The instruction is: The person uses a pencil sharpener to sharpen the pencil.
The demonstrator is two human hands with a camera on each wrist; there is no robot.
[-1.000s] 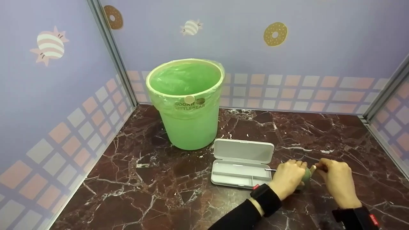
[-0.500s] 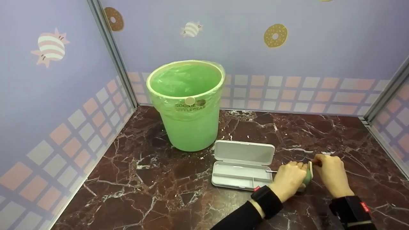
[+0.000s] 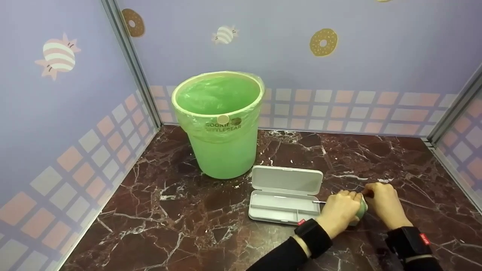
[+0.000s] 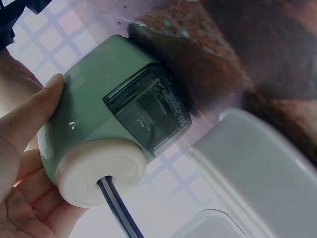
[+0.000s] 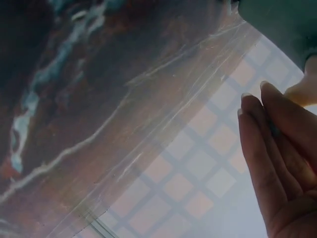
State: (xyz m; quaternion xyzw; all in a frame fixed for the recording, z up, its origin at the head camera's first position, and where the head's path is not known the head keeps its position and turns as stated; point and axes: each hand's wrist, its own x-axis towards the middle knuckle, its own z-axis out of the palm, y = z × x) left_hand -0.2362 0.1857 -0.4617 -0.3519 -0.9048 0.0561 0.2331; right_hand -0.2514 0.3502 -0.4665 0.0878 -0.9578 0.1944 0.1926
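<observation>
A green pencil sharpener [image 4: 86, 101] with a cream round front and a dark clear shavings drawer [image 4: 148, 111] stands at the right of the table. My left hand [image 3: 340, 210] grips its body from above, thumb on one side and fingers on the other. A dark striped pencil [image 4: 119, 206] sticks out of the hole in the cream front, pointing left toward the case. At the sharpener's far end, my right hand [image 3: 386, 205] pinches the crank handle, which the fingers [image 5: 255, 144] hide now.
An open white pencil case [image 3: 258, 215] lies left of the hands, its lid [image 3: 288, 179] tipped back. Behind it stands a green trash bin [image 3: 226, 156] with a clear liner. White bits dot the marbled table [image 3: 150, 233]; patterned walls [image 3: 278, 67] enclose it.
My right hand has circled with the crank handle, shifting left toward the sharpener; the cream crank arm has turned out of sight. My left hand stays put on the sharpener.
</observation>
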